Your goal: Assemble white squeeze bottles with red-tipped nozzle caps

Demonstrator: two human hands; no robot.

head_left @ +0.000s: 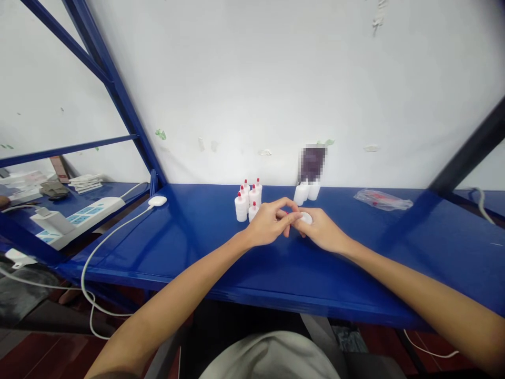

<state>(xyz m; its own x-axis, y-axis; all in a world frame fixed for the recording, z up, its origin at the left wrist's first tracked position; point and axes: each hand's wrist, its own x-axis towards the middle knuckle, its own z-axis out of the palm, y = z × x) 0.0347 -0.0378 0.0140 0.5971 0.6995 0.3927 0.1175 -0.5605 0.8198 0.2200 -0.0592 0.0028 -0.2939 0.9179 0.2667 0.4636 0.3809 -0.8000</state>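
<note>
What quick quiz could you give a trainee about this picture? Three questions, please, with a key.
1. Multiple choice: what colour are the tips on the clustered white bottles? A) green B) red C) yellow
2. True or false: the clear plastic bag lies on the blue tabletop, to the right of both hands.
3. Short answer: which of the person's hands is nearer to those tipped bottles?

Key:
1. B, red.
2. True.
3. The left hand; the right hand is farther off, its fingers around a white object that is partly hidden.
</note>
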